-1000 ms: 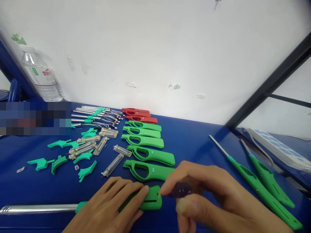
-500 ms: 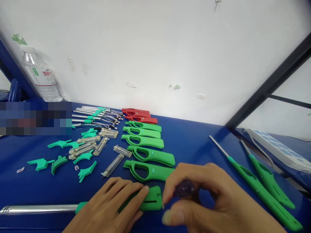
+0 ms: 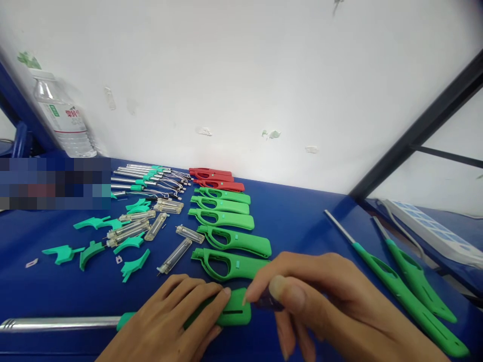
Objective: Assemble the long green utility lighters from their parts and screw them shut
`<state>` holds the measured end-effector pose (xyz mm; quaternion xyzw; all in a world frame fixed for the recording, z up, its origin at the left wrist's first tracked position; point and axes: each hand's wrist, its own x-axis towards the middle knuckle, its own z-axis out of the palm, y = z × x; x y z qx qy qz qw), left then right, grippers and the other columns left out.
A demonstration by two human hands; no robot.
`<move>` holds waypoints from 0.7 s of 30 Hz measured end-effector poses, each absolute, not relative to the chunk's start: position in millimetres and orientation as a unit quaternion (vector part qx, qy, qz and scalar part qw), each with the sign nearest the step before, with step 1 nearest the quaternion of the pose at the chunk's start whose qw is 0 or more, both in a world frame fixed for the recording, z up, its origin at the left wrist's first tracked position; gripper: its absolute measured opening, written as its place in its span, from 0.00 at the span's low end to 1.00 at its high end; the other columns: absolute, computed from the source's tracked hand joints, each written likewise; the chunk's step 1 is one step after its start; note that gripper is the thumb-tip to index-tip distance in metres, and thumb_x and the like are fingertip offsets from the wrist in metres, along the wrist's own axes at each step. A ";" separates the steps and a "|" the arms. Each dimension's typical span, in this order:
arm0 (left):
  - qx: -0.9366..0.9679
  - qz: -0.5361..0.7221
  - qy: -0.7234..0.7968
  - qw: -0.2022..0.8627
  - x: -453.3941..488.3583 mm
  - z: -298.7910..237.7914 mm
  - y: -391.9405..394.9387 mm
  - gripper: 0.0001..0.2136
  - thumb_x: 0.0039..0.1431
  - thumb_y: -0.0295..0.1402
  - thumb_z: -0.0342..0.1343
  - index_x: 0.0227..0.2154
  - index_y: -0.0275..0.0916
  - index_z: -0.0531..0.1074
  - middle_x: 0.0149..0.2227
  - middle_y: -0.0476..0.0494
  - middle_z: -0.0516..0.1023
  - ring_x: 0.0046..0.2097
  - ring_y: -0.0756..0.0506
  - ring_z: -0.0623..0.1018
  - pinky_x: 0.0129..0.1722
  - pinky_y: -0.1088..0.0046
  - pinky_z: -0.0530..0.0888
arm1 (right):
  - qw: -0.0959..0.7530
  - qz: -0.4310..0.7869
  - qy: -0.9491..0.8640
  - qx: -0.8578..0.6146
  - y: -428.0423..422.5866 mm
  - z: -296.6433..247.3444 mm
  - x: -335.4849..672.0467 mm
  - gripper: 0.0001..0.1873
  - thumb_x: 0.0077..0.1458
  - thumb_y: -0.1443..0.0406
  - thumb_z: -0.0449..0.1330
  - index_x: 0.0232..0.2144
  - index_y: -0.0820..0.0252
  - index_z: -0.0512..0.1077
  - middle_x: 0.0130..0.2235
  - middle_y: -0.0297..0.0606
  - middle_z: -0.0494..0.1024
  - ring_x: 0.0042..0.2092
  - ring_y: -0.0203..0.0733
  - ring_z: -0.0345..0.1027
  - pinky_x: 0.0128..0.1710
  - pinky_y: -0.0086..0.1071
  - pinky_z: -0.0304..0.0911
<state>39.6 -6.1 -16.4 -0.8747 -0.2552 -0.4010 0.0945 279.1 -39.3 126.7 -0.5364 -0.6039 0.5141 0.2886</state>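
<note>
My left hand [image 3: 184,314] lies over a green gas lighter [image 3: 237,305] at the front of the table, fingers across its handle and pressing it down. The lighter's metal tube [image 3: 64,324] points left, and its slotted handle end sticks out past my fingertips. In my right hand [image 3: 320,301], thumb and index finger pinch a dark purple, rounded handle-like piece [image 3: 268,300]; its far end is hidden, so its exact kind cannot be made out. The index fingertip is right beside the lighter's end. Beyond my hands, green lighter half-shells [image 3: 234,266] lie in a row.
Red half-shells [image 3: 219,185], metal tubes with wires [image 3: 151,176], clear fuel tanks [image 3: 175,256] and teal triggers [image 3: 136,264] lie to the left and back. Two assembled green lighters [image 3: 411,296] rest on the right, near a power strip [image 3: 433,231]. A water bottle [image 3: 64,118] stands back left.
My right hand has turned, its thumb moving up onto the purple piece and its other fingers now showing below. The small dark bit at the lighter's end is no longer visible. My left hand stays put.
</note>
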 end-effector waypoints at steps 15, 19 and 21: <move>-0.880 -0.382 -0.269 0.081 39.0 -21.5 -7.2 0.15 0.85 0.33 0.49 0.62 0.44 0.79 0.48 0.46 0.89 0.46 0.43 0.85 0.55 0.64 0.77 | 0.317 0.447 -0.687 -0.478 -35.6 113.2 287.7 0.27 0.65 0.33 0.64 0.38 0.40 0.91 0.24 0.33 0.80 0.23 0.38 0.69 0.22 0.30 0.62; -0.878 -0.388 -0.268 0.077 38.5 -23.0 -7.5 0.16 0.87 0.33 0.45 0.61 0.43 0.79 0.49 0.47 0.89 0.47 0.42 0.85 0.56 0.64 0.74 | 0.294 0.508 -0.655 -0.476 -35.4 114.2 287.5 0.24 0.59 0.36 0.71 0.36 0.44 0.90 0.22 0.32 0.76 0.22 0.37 0.64 0.19 0.29 0.57; -0.879 -0.387 -0.269 0.076 38.8 -23.3 -7.4 0.16 0.87 0.33 0.45 0.61 0.43 0.79 0.49 0.47 0.89 0.48 0.42 0.85 0.57 0.64 0.74 | 0.294 0.522 -0.622 -0.504 -38.0 120.4 283.3 0.22 0.54 0.39 0.77 0.33 0.47 0.87 0.20 0.29 0.72 0.22 0.36 0.62 0.20 0.29 0.54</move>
